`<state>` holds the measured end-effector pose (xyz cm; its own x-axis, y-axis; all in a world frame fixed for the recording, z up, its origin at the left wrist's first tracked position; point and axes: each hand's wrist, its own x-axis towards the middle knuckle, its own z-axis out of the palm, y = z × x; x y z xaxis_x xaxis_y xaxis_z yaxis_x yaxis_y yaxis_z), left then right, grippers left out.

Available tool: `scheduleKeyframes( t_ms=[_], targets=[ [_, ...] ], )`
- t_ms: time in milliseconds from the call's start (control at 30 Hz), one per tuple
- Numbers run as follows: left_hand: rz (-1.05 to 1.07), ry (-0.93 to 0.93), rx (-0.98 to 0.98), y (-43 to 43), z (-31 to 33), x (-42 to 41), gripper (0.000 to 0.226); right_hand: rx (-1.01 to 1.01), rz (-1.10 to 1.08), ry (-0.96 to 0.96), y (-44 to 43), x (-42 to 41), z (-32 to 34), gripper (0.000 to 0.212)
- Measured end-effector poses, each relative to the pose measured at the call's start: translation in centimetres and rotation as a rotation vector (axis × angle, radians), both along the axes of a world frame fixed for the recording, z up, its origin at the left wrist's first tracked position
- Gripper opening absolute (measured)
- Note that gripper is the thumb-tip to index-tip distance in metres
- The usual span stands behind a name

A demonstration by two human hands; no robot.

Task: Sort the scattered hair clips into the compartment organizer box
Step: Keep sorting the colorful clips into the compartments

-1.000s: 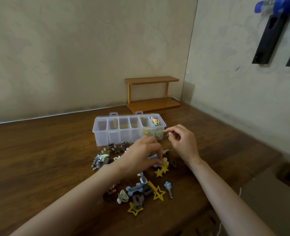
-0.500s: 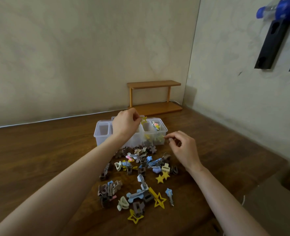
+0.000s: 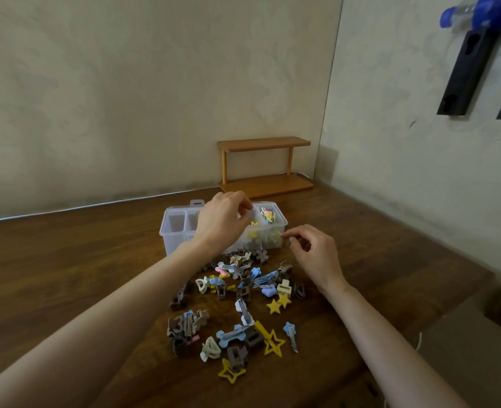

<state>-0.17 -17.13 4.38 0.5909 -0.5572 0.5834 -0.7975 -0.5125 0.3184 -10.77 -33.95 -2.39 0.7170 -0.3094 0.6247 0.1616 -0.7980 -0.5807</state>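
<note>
While left hand [image 3: 222, 222] covers organizer box [image 3: 172, 231] middle, right hand [image 3: 314, 254] beside corner; both grips curled, hold unclear; shelf [image 3: 262, 141] behind.

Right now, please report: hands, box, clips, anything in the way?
Left hand over organizer box, fingers curled, grip unclear. Right hand beside box's right end, fingertips together, contents unclear. Hair clips mostly loose on table. Path to box open.

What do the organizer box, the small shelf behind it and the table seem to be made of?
The organizer box looks like translucent, frosted plastic: clips show through its walls. The small shelf seems wood, or a wood-look board, with a smooth orange-brown finish. The table looks like dark-stained wood with visible grain; it may be veneer.
</note>
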Motion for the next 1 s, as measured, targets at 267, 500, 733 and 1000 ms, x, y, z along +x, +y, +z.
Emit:
scheduleKeyframes(
  t_ms=[267, 500, 733, 1000],
  targets=[
    [-0.344, 0.095, 0.154, 2.5, -2.3, -6.1, 0.009, 0.050, 0.001, 0.020, 0.0, 0.0, -0.1, 0.020],
    [-0.544, 0.204, 0.485, 4.2, -3.2, -8.6, 0.033, 0.038, -0.033, 0.020, 0.1, 0.1, -0.2, 0.022],
    [-0.521, 0.202, 0.690, 4.2, -2.4, -9.0, 0.033, 0.048, -0.032, 0.030, 0.3, -0.1, -0.1, 0.021],
    [-0.536, 0.281, 0.690, 3.7, -2.0, -8.4, 0.022, 0.049, -0.019, 0.018, 0.4, -0.2, 0.0, 0.021]
  ],
)
